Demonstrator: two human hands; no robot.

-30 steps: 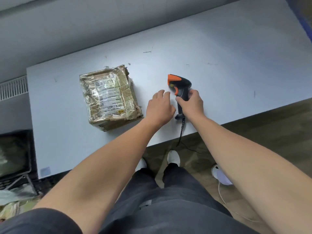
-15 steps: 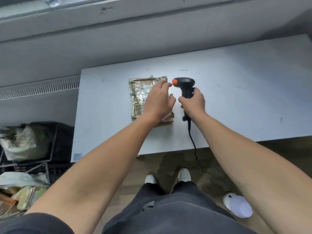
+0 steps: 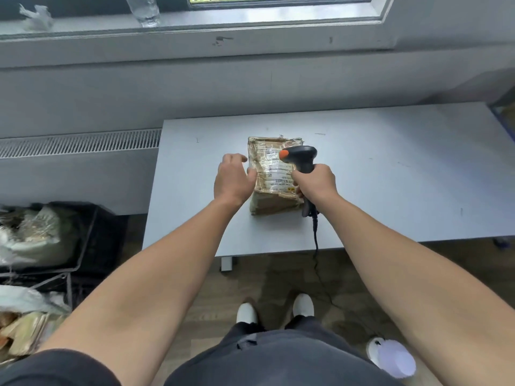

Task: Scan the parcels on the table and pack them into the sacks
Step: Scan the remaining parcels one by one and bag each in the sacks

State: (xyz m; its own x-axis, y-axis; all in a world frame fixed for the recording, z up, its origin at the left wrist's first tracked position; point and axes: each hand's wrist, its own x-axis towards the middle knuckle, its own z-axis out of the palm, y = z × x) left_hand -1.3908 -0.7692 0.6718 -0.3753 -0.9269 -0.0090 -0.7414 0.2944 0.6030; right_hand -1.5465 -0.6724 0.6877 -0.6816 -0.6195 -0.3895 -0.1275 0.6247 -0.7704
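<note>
Head view.
Parcel (image 3: pixel 274 174): brown, tape-wrapped, label up; flat on table (image 3: pixel 404 176), left of centre, midway between far and near edges.
Left hand (image 3: pixel 234 181): fingers loose and apart, thumb at parcel's left side, gripping nothing.
Right hand (image 3: pixel 316 182): fingers wrapped round scanner (image 3: pixel 302 158) handle; scanner head above label.
Cable (image 3: pixel 315 240): hangs over near edge.
Sacks (image 3: pixel 30 235): in black frame beyond table's left edge.

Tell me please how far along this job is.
Done, it seems: the sacks at the left already hold wrapped goods. In hand: the right hand grips the barcode scanner above the label of the taped parcel, with the left hand at its left edge. Left: packing this one parcel, the only one visible on the table.
</note>
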